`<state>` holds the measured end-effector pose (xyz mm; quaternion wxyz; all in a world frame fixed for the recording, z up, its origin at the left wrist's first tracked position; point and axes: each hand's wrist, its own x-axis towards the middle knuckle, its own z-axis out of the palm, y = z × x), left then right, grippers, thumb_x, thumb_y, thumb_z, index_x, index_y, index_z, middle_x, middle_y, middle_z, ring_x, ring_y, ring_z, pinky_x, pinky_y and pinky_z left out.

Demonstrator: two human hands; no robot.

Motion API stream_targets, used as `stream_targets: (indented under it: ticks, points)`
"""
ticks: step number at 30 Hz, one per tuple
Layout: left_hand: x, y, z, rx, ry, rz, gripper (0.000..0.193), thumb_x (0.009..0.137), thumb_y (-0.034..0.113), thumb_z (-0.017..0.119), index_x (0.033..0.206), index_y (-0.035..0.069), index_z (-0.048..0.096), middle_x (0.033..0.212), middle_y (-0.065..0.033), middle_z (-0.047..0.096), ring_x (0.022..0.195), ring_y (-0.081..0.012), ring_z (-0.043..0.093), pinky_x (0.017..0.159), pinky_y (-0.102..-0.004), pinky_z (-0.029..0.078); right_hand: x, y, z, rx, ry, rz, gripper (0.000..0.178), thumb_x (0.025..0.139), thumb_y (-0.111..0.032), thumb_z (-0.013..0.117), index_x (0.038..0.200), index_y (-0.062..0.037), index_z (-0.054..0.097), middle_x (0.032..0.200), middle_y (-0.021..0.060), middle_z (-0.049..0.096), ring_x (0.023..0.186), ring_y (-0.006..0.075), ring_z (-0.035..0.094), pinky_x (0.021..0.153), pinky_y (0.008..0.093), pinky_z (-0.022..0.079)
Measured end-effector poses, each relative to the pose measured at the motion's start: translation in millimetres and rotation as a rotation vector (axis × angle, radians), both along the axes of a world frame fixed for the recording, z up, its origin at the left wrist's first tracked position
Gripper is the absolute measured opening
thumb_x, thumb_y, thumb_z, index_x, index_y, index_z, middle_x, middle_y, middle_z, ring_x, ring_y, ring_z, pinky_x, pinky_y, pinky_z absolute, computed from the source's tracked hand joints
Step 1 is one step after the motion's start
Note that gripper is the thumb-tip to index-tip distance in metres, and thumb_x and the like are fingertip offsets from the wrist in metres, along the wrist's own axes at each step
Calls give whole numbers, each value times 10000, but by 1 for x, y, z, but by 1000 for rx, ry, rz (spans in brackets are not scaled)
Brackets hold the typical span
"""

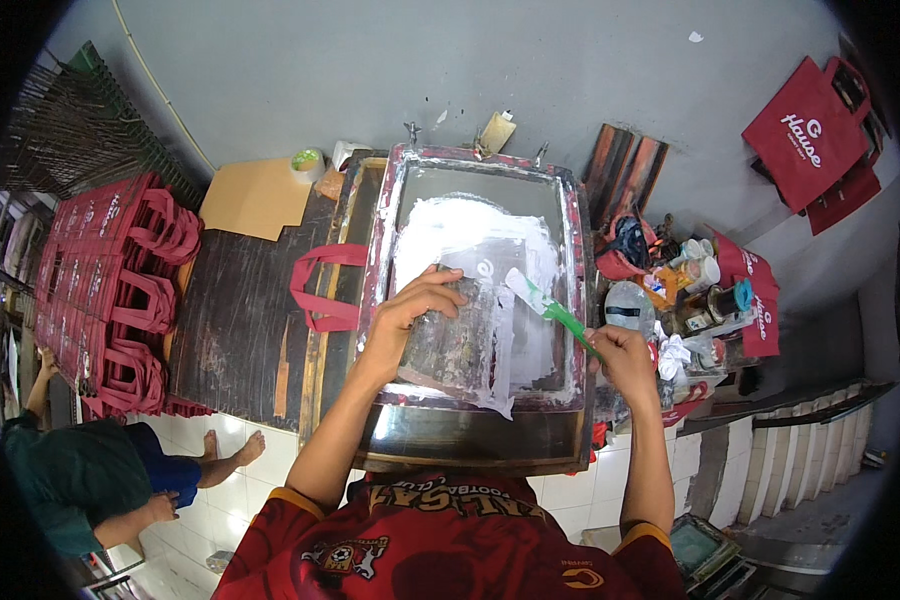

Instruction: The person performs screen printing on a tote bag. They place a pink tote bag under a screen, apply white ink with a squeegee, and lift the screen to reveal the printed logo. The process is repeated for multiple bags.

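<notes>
A screen-printing frame lies on the worktable in front of me, its mesh smeared with thick white ink over the upper part. My right hand is closed round the green handle of a spatula. White ink coats the spatula's head, which is over the right middle of the mesh. My left hand is at the left side of the mesh, fingers apart and nothing held. A red bag's handle sticks out from under the frame's left side.
Red bags are spread on a rack at left, where another person stands. A cardboard sheet and a tape roll lie on the dark table. Jars and rags crowd the right. Printed bags hang on the wall.
</notes>
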<state>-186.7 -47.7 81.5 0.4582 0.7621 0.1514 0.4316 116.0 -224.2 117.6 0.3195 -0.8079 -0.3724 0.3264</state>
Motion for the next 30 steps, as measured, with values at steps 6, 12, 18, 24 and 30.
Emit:
stream_targets:
  ticks: [6, 12, 18, 24, 30]
  points:
    - [1, 2, 1, 7, 7, -2, 169, 776, 88, 772, 920, 50, 691, 1067, -99, 738, 1304, -321, 603, 1242, -535, 292, -1, 7, 13, -40, -3, 52, 340, 978, -302, 688, 822, -6, 747, 569, 25, 625, 525, 67, 515, 500, 293, 362]
    - [1, 4, 1, 43, 8, 3, 109, 804, 63, 715, 907, 38, 686, 1059, -100, 739, 1294, -322, 609, 1242, -524, 301, 1, 9, 21, -67, -26, 131, 342, 979, -306, 690, 846, 2, 760, 566, 34, 614, 537, 71, 549, 512, 295, 387]
    - [3, 8, 2, 54, 14, 2, 150, 762, 33, 733, 902, 43, 682, 1056, -97, 738, 1289, -316, 614, 1228, -514, 331, 8, 6, 24, 18, -76, 189, 283, 993, -266, 679, 891, -18, 770, 549, -21, 556, 472, 27, 451, 449, 257, 299]
    - [5, 8, 7, 60, 6, 15, 190, 735, 39, 758, 909, 42, 683, 1059, -93, 733, 1283, -318, 619, 1214, -505, 348, 9, -1, 33, -54, -2, 169, 267, 986, -238, 690, 865, -14, 770, 557, -24, 554, 478, 38, 456, 452, 256, 305]
    - [5, 19, 0, 69, 5, 50, 254, 693, 37, 789, 922, 35, 680, 1061, -98, 730, 1267, -326, 624, 1157, -473, 407, -8, -13, 42, -58, -75, 203, 309, 970, -268, 706, 853, 12, 760, 558, 11, 568, 541, 71, 512, 531, 299, 380]
